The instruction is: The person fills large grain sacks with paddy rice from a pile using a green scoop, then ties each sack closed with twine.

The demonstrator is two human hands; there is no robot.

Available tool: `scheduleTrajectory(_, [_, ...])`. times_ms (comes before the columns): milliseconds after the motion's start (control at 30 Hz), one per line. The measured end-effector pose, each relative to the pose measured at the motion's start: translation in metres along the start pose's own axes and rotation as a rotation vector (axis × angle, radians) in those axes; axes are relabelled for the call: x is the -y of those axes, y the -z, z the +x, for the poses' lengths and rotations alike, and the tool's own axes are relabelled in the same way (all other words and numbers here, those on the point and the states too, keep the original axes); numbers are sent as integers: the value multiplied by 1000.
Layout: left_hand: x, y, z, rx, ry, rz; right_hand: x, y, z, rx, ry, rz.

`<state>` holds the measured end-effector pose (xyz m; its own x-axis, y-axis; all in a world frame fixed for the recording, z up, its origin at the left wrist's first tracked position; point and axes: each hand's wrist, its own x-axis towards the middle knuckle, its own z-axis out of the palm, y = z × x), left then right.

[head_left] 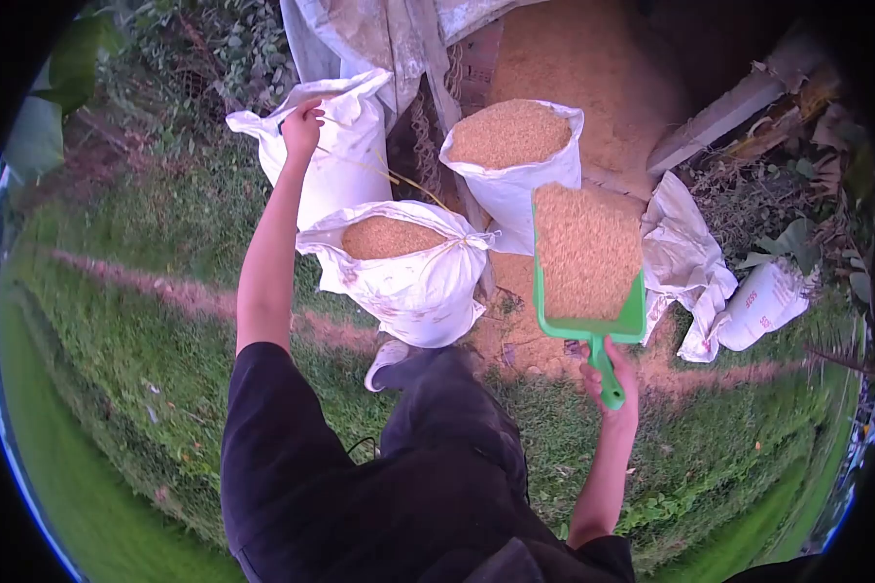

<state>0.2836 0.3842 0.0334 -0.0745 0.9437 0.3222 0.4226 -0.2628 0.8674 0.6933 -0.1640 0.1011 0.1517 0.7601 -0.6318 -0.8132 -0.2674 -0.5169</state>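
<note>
My left hand (302, 124) is closed on the rim of a tall white sack (340, 160) at the upper left, whose contents I cannot see. My right hand (612, 381) grips the handle of a green dustpan (593, 330) heaped with tan, husk-like grain (589, 253). Between the hands stands a second white sack (408, 296), its mouth folded outward and the same grain showing inside. A third white sack (506, 199), filled to a mound at the top, is just behind and left of the dustpan.
A large pile of the loose material (574, 58) spreads behind the sacks. Crumpled white sacks (685, 253) lie on the right, below a concrete beam (739, 102). A grey-white tarp (369, 34) hangs at the top. Grass (165, 350) surrounds my feet.
</note>
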Motion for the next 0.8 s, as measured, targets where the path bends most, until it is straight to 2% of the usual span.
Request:
scheduleTrajectory(67, [35, -5, 38, -44, 146, -33, -25, -6, -9, -30, 37, 2])
scheduleTrajectory(100, [45, -6, 50, -38, 137, -42, -37, -11, -11, -63, 57, 0])
scheduleTrajectory(167, [61, -5, 68, 2, 169, 190, -55, -29, -18, -93, 92, -3])
scheduleTrajectory(200, [57, -4, 70, -81, 83, 424, -68, -39, -20, -118, 123, -7])
scheduleTrajectory(233, [61, -4, 78, -61, 81, 424, -76, -50, -19, -134, 125, 4])
scheduleTrajectory(300, [62, 2, 94, 122, -56, 518, -96, -68, -17, -169, 185, 28])
scheduleTrajectory(333, [30, 10, 83, 90, -160, 562, -106, -74, -14, -198, 176, 50])
scheduleTrajectory(367, [16, 12, 80, 116, -168, 563, -116, -87, -12, -217, 175, 68])
scheduleTrajectory(467, [5, 16, 82, 276, -342, 693, -137, -124, -10, -233, 217, 148])
scheduleTrajectory(567, [17, 0, 97, 435, -412, 862, -160, -153, -8, -256, 242, 217])
scheduleTrajectory(600, [38, -13, 104, 457, -425, 859, -167, -161, -6, -270, 255, 187])
scheduleTrajectory(667, [85, -38, 129, 674, -443, 936, -180, -176, -3, -302, 274, 129])
scheduleTrajectory(767, [104, -48, 139, 762, -451, 912, -187, -194, -4, -297, 268, 80])
scheduleTrajectory(800, [103, -39, 134, 709, -435, 745, -189, -198, -7, -323, 275, 94])
